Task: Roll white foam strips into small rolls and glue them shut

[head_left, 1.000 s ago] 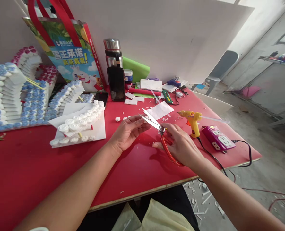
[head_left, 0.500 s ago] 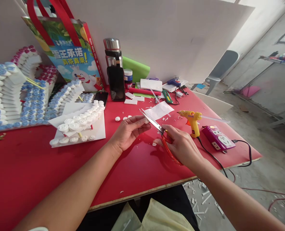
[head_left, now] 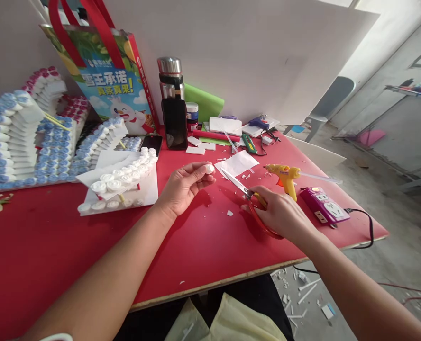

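Between thumb and fingertips of my left hand (head_left: 187, 187) is a small white rosette (head_left: 209, 168). My right hand (head_left: 279, 208) grips a pair of scissors (head_left: 239, 182) by the red and yellow handles, partly hidden by the fingers. Their blades look closed and point up and left, apart from the rosette. Under and behind the blade tips lies a white sheet (head_left: 239, 162). Small white scraps (head_left: 229, 213) lie on the red table below the hands. To the left, a white stepped piece (head_left: 116, 182) carries rows of similar white rosettes.
At right are a yellow glue gun (head_left: 285, 176) and a purple power socket (head_left: 324, 206) with a black cable. Behind stand a steel flask (head_left: 169, 78), a phone (head_left: 175, 124) and a printed bag (head_left: 107, 90). Blue-and-white rosette pieces (head_left: 13, 137) fill the far left.
The scissors have moved right and down, away from my left hand. My left hand has shifted slightly left and turned, so the white rosette now shows.
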### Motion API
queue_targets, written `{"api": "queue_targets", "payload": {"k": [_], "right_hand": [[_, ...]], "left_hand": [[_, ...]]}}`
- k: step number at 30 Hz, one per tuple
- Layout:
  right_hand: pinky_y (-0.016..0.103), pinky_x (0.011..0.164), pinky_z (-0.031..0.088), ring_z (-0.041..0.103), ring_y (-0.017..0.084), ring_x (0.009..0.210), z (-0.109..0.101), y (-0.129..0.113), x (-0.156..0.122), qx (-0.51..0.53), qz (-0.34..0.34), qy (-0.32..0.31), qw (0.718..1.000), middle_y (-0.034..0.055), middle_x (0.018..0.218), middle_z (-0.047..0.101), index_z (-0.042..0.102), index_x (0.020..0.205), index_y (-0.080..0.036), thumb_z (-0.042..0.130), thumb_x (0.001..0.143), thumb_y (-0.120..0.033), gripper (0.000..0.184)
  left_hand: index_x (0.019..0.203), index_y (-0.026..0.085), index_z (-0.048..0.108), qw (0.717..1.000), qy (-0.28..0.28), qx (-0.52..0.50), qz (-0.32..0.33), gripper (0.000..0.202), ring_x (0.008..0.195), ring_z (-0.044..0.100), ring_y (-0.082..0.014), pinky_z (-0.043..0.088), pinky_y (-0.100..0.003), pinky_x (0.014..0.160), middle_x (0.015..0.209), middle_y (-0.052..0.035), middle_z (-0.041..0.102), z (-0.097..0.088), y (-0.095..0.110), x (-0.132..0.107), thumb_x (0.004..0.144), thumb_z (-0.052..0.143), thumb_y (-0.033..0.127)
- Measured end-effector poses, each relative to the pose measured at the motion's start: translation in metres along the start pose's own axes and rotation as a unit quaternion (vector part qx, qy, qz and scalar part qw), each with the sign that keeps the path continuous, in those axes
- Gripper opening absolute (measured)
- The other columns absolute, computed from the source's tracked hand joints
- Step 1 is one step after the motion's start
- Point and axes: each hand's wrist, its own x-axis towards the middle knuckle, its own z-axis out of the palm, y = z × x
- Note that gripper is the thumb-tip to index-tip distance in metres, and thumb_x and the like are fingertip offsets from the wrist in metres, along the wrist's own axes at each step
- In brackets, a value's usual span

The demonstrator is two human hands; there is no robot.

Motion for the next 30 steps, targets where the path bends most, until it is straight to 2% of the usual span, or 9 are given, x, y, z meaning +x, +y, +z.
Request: {"api": "queue_targets", "payload": {"k": [3,7,11,15,17,20,23,25,30], "right_hand": [[0.03,0.06,0.039,0.066,0.025,0.077,0.0,0.006,-0.001,-0.036,-0.041,-0.012,0.998,0.0103,0.094,0.071,0.063,0.125,-0.024,0.058,0.09,-0.036,0.037],[0.03,0.066,0.041,0.065,0.023,0.08,-0.004,0.007,0.001,-0.067,-0.075,-0.041,0.994,0.0078,0.096,0.068,0.062,0.131,-0.026,0.057,0.092,-0.032,0.04],[0.031,0.07,0.042,0.065,0.022,0.081,-0.021,-0.004,0.008,-0.077,-0.129,-0.061,0.987,0.0071,0.091,0.068,0.072,0.117,-0.026,0.059,0.093,-0.036,0.03],[0.03,0.066,0.042,0.062,0.017,0.072,-0.033,-0.029,0.031,0.047,-0.11,0.06,0.991,0.0054,0.083,0.071,0.076,0.09,-0.02,0.053,0.093,-0.027,0.023],[0.028,0.062,0.042,0.059,0.015,0.064,-0.03,-0.042,0.05,0.192,-0.067,0.107,0.973,0.0028,0.075,0.07,0.073,0.085,-0.019,0.057,0.089,-0.03,0.02],[0.027,0.054,0.04,0.053,0.012,0.055,-0.012,-0.058,0.081,0.384,-0.036,0.097,0.917,0.0013,0.064,0.064,0.065,0.07,-0.016,0.062,0.082,-0.032,0.02],[0.025,0.051,0.039,0.047,0.01,0.049,0.012,-0.065,0.096,0.52,-0.007,0.059,0.852,-0.002,0.055,0.056,0.063,0.069,-0.016,0.065,0.078,-0.03,0.017],[0.025,0.05,0.037,0.046,0.008,0.048,0.024,-0.064,0.096,0.563,0.006,0.031,0.826,-0.003,0.055,0.054,0.062,0.07,-0.016,0.066,0.078,-0.029,0.016],[0.024,0.048,0.036,0.046,0.008,0.049,0.03,-0.057,0.086,0.587,0.014,-0.022,0.809,-0.0035,0.056,0.053,0.063,0.072,-0.016,0.066,0.081,-0.033,0.019]], "left_hand": [[0.095,0.015,0.077,0.999,0.011,0.039,0.027,0.027,0.079,0.072,-0.0164,0.058,-0.036,0.09,0.088,-0.0048,0.075,0.002,0.004,-0.001,0.071,0.086,0.025],[0.096,0.016,0.077,0.998,-0.002,0.063,0.02,0.032,0.084,0.072,-0.0179,0.055,-0.04,0.095,0.09,-0.0041,0.074,0.004,0.0,-0.002,0.067,0.088,0.024],[0.1,0.018,0.078,0.995,-0.009,0.099,0.031,0.034,0.086,0.071,-0.0182,0.054,-0.039,0.096,0.094,-0.005,0.075,0.003,-0.006,-0.002,0.069,0.087,0.027],[0.099,0.019,0.078,0.984,0.004,0.168,0.059,0.032,0.087,0.068,-0.0186,0.055,-0.035,0.089,0.097,-0.0063,0.075,0.005,-0.008,-0.004,0.072,0.085,0.033],[0.1,0.019,0.078,0.977,0.01,0.202,0.07,0.032,0.086,0.067,-0.0188,0.055,-0.033,0.085,0.096,-0.0066,0.075,0.007,-0.008,-0.005,0.073,0.084,0.036],[0.099,0.019,0.078,0.967,0.016,0.238,0.088,0.034,0.087,0.067,-0.0197,0.053,-0.031,0.084,0.095,-0.0067,0.075,0.008,-0.006,-0.005,0.072,0.084,0.038],[0.096,0.018,0.075,0.956,0.011,0.277,0.097,0.031,0.082,0.067,-0.019,0.052,-0.029,0.08,0.089,-0.0056,0.074,0.007,-0.003,-0.006,0.076,0.081,0.041],[0.095,0.018,0.073,0.948,0.01,0.299,0.106,0.029,0.076,0.066,-0.0179,0.051,-0.029,0.077,0.083,-0.0041,0.071,0.005,0.0,-0.006,0.08,0.077,0.043],[0.095,0.019,0.07,0.939,0.013,0.33,0.098,0.029,0.074,0.064,-0.0177,0.05,-0.029,0.077,0.077,-0.0031,0.068,0.003,-0.001,-0.003,0.087,0.069,0.046]]}}
